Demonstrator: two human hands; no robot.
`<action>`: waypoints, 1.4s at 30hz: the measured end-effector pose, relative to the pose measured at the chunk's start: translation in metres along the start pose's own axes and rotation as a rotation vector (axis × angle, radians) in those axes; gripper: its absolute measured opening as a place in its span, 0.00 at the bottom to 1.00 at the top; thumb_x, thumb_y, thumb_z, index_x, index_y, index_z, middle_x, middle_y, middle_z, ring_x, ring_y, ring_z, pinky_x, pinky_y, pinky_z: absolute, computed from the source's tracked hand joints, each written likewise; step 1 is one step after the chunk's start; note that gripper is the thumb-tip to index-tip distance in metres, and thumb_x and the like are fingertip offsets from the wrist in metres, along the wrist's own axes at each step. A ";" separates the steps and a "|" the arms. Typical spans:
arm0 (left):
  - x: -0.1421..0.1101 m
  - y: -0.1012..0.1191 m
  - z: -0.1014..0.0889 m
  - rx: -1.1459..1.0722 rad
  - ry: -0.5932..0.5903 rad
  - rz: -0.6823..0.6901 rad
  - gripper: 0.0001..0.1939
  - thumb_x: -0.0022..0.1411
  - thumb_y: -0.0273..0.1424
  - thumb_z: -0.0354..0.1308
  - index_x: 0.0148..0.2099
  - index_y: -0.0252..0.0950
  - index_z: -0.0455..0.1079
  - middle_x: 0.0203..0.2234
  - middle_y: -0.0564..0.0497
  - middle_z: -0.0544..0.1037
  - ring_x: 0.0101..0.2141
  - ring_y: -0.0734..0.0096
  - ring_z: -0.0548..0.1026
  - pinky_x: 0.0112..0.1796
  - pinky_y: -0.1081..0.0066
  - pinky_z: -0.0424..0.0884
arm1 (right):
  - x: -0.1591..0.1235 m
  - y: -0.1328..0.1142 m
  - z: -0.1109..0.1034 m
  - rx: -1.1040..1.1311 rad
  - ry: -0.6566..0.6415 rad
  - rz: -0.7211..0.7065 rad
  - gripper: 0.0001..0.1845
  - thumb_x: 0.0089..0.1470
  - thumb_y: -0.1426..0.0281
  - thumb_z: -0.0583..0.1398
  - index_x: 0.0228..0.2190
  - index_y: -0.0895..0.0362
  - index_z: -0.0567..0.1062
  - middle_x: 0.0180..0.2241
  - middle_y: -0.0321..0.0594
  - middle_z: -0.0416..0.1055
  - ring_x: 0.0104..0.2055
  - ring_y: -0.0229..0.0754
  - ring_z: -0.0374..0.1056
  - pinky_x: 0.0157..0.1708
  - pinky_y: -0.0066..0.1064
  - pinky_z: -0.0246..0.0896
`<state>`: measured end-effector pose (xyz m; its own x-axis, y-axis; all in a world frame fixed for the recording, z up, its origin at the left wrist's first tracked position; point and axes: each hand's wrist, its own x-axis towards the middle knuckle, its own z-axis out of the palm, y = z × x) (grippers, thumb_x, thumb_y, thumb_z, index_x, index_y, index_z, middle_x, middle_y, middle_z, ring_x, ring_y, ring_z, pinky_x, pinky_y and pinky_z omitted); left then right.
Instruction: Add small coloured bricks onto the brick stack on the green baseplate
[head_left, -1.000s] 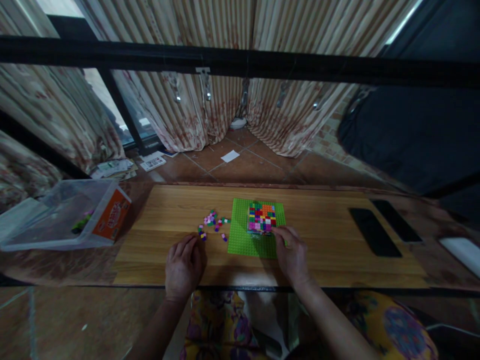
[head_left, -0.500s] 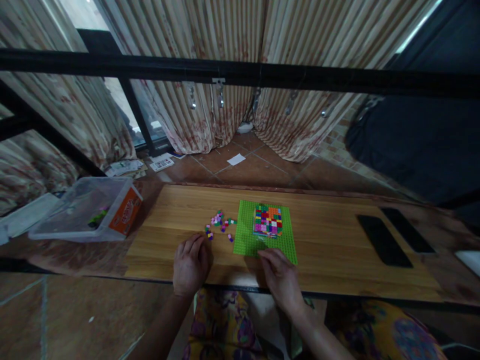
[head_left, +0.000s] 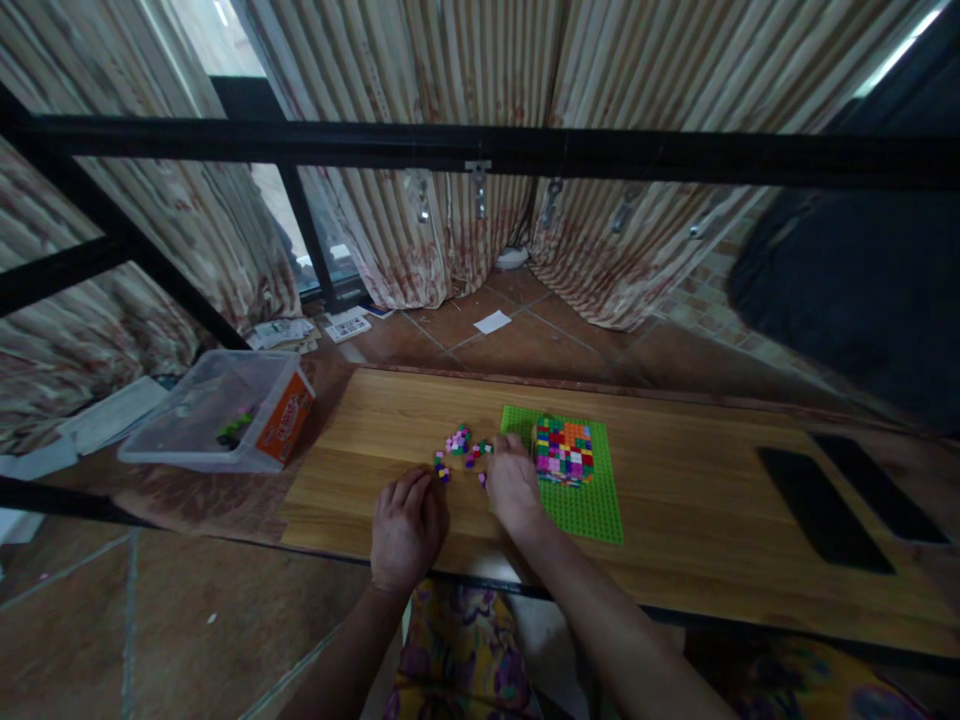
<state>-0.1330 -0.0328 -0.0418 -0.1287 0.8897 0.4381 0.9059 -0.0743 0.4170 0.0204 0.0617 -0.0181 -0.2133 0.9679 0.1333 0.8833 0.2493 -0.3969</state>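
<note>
The right hand (head_left: 516,490) reaches over the left edge of the green plate (head_left: 589,520). It sits between the loose bricks (head_left: 459,440) and the big block (head_left: 562,450). Its fingers are bent close together and point to the far edge of the table (head_left: 675,550). I cannot tell if they hold a brick.

The left hand (head_left: 406,528) is curled in, near the table's near edge. I cannot see what, if anything, is in it. Its fingertips are just beside the small yellow and purple bricks (head_left: 442,475).

The block sits on the plate, toward the plate's far edge. From here its top looks about square, so I see no clear long way. It lies to the right of both hands, and the right hand is much nearer. The loose bricks lie left of the plate. The right hand is nearest to the ones by the plate's left edge.
</note>
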 end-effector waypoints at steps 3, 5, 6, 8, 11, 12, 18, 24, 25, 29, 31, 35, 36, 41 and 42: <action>0.000 0.001 0.001 -0.007 0.003 -0.012 0.14 0.65 0.28 0.49 0.50 0.35 0.71 0.47 0.44 0.76 0.47 0.58 0.71 0.50 0.58 0.69 | 0.007 0.000 0.004 -0.051 -0.035 0.005 0.17 0.47 0.85 0.58 0.39 0.62 0.76 0.39 0.51 0.72 0.38 0.48 0.70 0.38 0.33 0.64; -0.001 0.000 0.002 -0.010 0.007 -0.025 0.14 0.65 0.28 0.49 0.50 0.36 0.71 0.47 0.44 0.76 0.47 0.58 0.71 0.49 0.57 0.69 | 0.006 0.001 0.004 -0.076 -0.042 -0.023 0.15 0.48 0.85 0.57 0.36 0.60 0.76 0.39 0.50 0.73 0.38 0.47 0.70 0.38 0.33 0.64; -0.002 -0.001 0.002 -0.017 0.010 -0.030 0.14 0.66 0.29 0.50 0.50 0.36 0.71 0.47 0.44 0.76 0.47 0.58 0.71 0.49 0.57 0.69 | 0.005 0.001 0.002 -0.064 -0.033 -0.045 0.13 0.50 0.84 0.57 0.35 0.59 0.76 0.38 0.49 0.73 0.38 0.47 0.70 0.38 0.33 0.64; -0.003 -0.002 0.002 -0.052 0.016 -0.045 0.14 0.66 0.30 0.50 0.51 0.36 0.70 0.47 0.43 0.76 0.47 0.58 0.71 0.49 0.57 0.69 | -0.001 0.000 -0.003 0.028 0.001 -0.092 0.11 0.56 0.80 0.54 0.35 0.57 0.75 0.36 0.46 0.74 0.38 0.46 0.70 0.39 0.33 0.64; -0.002 0.001 -0.003 -0.184 0.041 -0.091 0.15 0.66 0.33 0.50 0.52 0.36 0.69 0.46 0.43 0.77 0.47 0.59 0.72 0.50 0.58 0.68 | -0.018 -0.006 -0.015 0.260 0.014 -0.158 0.10 0.60 0.76 0.53 0.36 0.57 0.75 0.35 0.43 0.74 0.38 0.44 0.71 0.41 0.32 0.64; -0.001 0.004 -0.006 -0.251 0.045 -0.119 0.15 0.67 0.34 0.50 0.52 0.36 0.69 0.45 0.44 0.77 0.47 0.60 0.72 0.49 0.59 0.68 | -0.025 -0.008 -0.019 0.336 0.003 -0.179 0.10 0.61 0.75 0.53 0.36 0.57 0.75 0.35 0.42 0.74 0.38 0.43 0.71 0.41 0.32 0.64; 0.009 0.044 -0.032 -0.855 -0.309 -0.411 0.17 0.63 0.44 0.53 0.35 0.36 0.73 0.27 0.52 0.74 0.30 0.71 0.71 0.33 0.72 0.67 | -0.068 -0.018 -0.042 0.625 -0.065 -0.218 0.11 0.62 0.73 0.53 0.37 0.54 0.76 0.36 0.39 0.73 0.39 0.39 0.70 0.41 0.29 0.63; -0.008 0.062 -0.033 -1.304 -0.630 -0.701 0.21 0.52 0.47 0.62 0.25 0.34 0.67 0.18 0.57 0.62 0.21 0.79 0.57 0.24 0.75 0.54 | -0.102 -0.005 -0.060 0.894 -0.200 -0.079 0.11 0.61 0.68 0.55 0.34 0.53 0.78 0.32 0.37 0.73 0.36 0.39 0.70 0.37 0.29 0.64; -0.013 0.064 -0.032 -1.360 -0.669 -0.724 0.21 0.51 0.48 0.62 0.25 0.34 0.66 0.17 0.57 0.61 0.21 0.80 0.56 0.24 0.75 0.52 | -0.107 -0.001 -0.061 0.960 -0.227 -0.036 0.11 0.61 0.67 0.56 0.33 0.53 0.78 0.32 0.38 0.73 0.36 0.40 0.70 0.37 0.29 0.64; -0.017 0.070 -0.026 -1.268 -0.736 -0.674 0.21 0.55 0.48 0.59 0.23 0.36 0.63 0.16 0.58 0.59 0.20 0.79 0.55 0.24 0.74 0.53 | -0.123 0.026 -0.058 1.100 -0.224 0.182 0.11 0.56 0.62 0.61 0.35 0.55 0.80 0.31 0.40 0.75 0.34 0.42 0.72 0.34 0.31 0.67; -0.008 0.066 -0.025 -1.010 -0.633 -0.538 0.19 0.58 0.45 0.56 0.24 0.37 0.64 0.18 0.56 0.63 0.22 0.76 0.61 0.26 0.74 0.58 | -0.120 0.046 -0.058 1.041 -0.088 0.294 0.13 0.52 0.60 0.63 0.36 0.55 0.80 0.32 0.41 0.77 0.34 0.43 0.72 0.33 0.32 0.68; 0.024 0.045 -0.022 -0.430 -0.324 -0.224 0.13 0.62 0.40 0.51 0.32 0.39 0.71 0.28 0.51 0.75 0.31 0.69 0.72 0.35 0.71 0.64 | -0.096 0.088 -0.071 0.777 0.242 0.378 0.13 0.48 0.59 0.64 0.31 0.55 0.79 0.31 0.42 0.78 0.33 0.46 0.74 0.35 0.35 0.69; 0.033 0.039 -0.021 -0.307 -0.287 -0.179 0.13 0.63 0.39 0.50 0.33 0.40 0.71 0.29 0.50 0.76 0.31 0.68 0.73 0.35 0.70 0.64 | -0.088 0.096 -0.076 0.715 0.268 0.353 0.13 0.48 0.59 0.64 0.30 0.55 0.79 0.30 0.42 0.78 0.33 0.46 0.73 0.35 0.36 0.68; 0.061 0.025 -0.015 0.095 -0.310 -0.056 0.14 0.64 0.37 0.48 0.34 0.39 0.72 0.29 0.47 0.78 0.30 0.66 0.75 0.30 0.70 0.63 | -0.059 0.107 -0.090 0.493 0.338 0.204 0.12 0.53 0.61 0.60 0.29 0.56 0.79 0.31 0.43 0.78 0.32 0.45 0.73 0.34 0.34 0.66; 0.063 0.024 -0.015 0.139 -0.321 -0.050 0.13 0.64 0.37 0.48 0.34 0.39 0.71 0.29 0.48 0.78 0.30 0.66 0.75 0.29 0.71 0.62 | -0.056 0.107 -0.090 0.462 0.341 0.179 0.12 0.53 0.62 0.59 0.29 0.55 0.80 0.31 0.43 0.78 0.32 0.45 0.74 0.34 0.34 0.66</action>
<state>-0.1253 0.0151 0.0075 -0.0611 0.9886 0.1374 0.9507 0.0157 0.3098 0.1648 0.0307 0.0134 0.1350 0.9501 0.2814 0.6039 0.1462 -0.7835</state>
